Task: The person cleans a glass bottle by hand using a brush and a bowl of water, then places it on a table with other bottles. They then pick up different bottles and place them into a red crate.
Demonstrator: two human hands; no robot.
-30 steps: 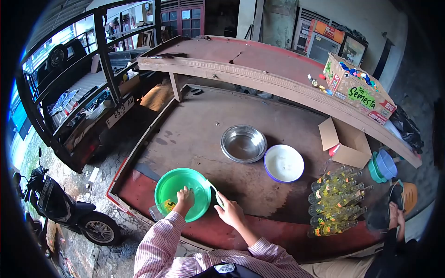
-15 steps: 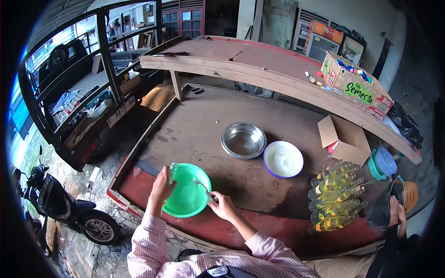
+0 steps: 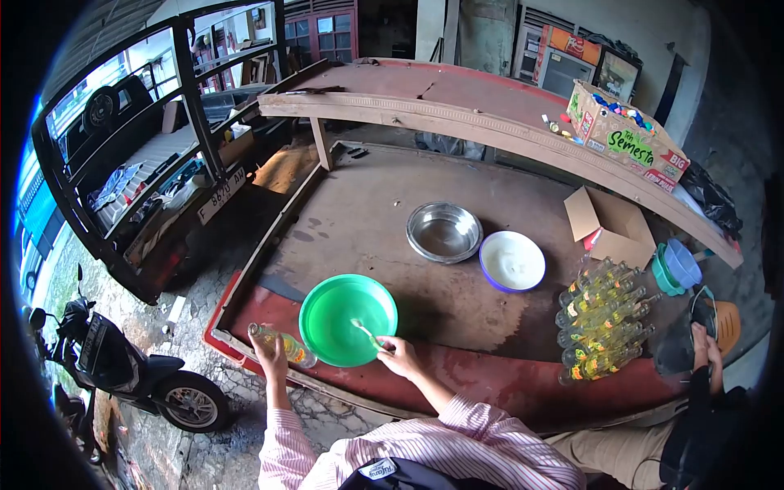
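Note:
My left hand (image 3: 272, 359) is closed around a clear glass bottle (image 3: 300, 353), tilted on its side. The bottle has a yellow and orange label and is just outside the lower left rim of a green plastic basin (image 3: 307, 296). Between the fingers of my right hand (image 3: 399, 359) is a small, slim brush (image 3: 370, 336) with a pale head and a greenish handle. Its head reaches over the inside of the basin from the right side. Behind the basin sit a steel bowl (image 3: 415, 245) and a white bowl (image 3: 485, 269) with a blue rim.
Several similar glass bottles (image 3: 604, 318) lie stacked at the right. Beyond them are an open cardboard box (image 3: 625, 255) and blue and green tubs (image 3: 681, 265). Another person's hands (image 3: 707, 351) rest at the far right. A raised wooden shelf (image 3: 457, 119) crosses the table's back.
My left hand has moved from above the basin to outside its left edge, where the bottle now shows. My right hand still holds the brush over the basin. The view has shifted slightly.

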